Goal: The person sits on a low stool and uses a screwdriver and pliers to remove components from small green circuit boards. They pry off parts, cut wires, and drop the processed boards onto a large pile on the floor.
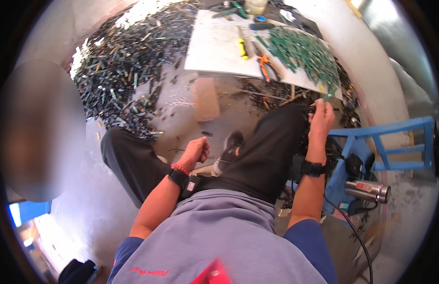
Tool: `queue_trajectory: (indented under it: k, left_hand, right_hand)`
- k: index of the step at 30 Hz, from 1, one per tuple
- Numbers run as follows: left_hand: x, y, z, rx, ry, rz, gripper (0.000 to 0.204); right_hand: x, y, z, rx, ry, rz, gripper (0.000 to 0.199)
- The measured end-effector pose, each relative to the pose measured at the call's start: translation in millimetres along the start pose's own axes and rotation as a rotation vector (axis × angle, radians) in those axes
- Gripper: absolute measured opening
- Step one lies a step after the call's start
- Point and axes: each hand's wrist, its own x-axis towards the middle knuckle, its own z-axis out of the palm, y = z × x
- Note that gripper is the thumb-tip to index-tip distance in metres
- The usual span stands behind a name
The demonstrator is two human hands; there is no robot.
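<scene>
Grey shirt front w/ navy sleeves sits closest, over the seated person's black trousers. Far L, up the floor, spreads a big heap of dark & green strips, its loose pcs straggling toward the feet. Next along, the L hand, red bead bracelet above its wrist, hangs btwn the knees, fingers curled shut (a thin dark wire passes by it; can't tell if anything's inside the fist). Beyond it lie a brown rectangular pad on the floor, then a white board w/ a yellow-handled tool, orange-handled pliers and, at its R side, a spread of green strips. R hand is at the board's near R corner, fingers bent together by the end of that green spread; can't tell if they grip a pc. Far R: blue chair & steel flask.

Progress, judging by piles: a fair batch of green strips is gathered on the board, but the mixed floor heap is far bigger, so prob. much is left.

Writing: red script on the shirt's lower L, red label on the flask, pale tag on the L wrist gear; no other text legible.
</scene>
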Motion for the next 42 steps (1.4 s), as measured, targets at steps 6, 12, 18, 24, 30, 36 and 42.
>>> queue_trajectory:
  k: [6, 12, 18, 24, 30, 36, 42]
  left_hand:
    - [8.8, 2.5, 13.0, 0.068, -0.068, -0.013, 0.035]
    - [9.4, 5.1, 12.3, 0.059, -0.032, -0.034, 0.033]
    - [4.5, -3.5, 5.1, -0.020, -0.013, 0.016, 0.037]
    - [-2.1, 10.2, 2.3, -0.155, 0.072, 0.065, 0.040]
    - [-9.2, 14.0, -6.6, -0.272, 0.010, 0.144, 0.046]
    - [-20.6, 20.0, 0.9, -0.033, -0.060, 0.209, 0.040]
    - [-18.4, 18.5, 0.9, -0.042, -0.097, 0.336, 0.038]
  right_hand:
    - [76.7, 53.3, -103.7, -0.371, 0.309, -0.203, 0.030]
    - [43.7, 6.7, -75.1, 0.188, 0.364, -0.034, 0.021]
    - [-42.4, -20.8, 21.6, 0.296, -0.656, 0.358, 0.024]
    - [-87.6, -1.2, 105.6, 0.159, -1.277, 0.491, 0.028]
    - [-108.7, 8.6, 128.7, -0.041, -1.408, 0.419, 0.021]
    - [-106.6, 11.7, 135.2, 0.067, -1.483, 0.545, 0.017]
    - [-121.2, 11.2, 136.7, 0.305, -1.289, 0.715, 0.023]
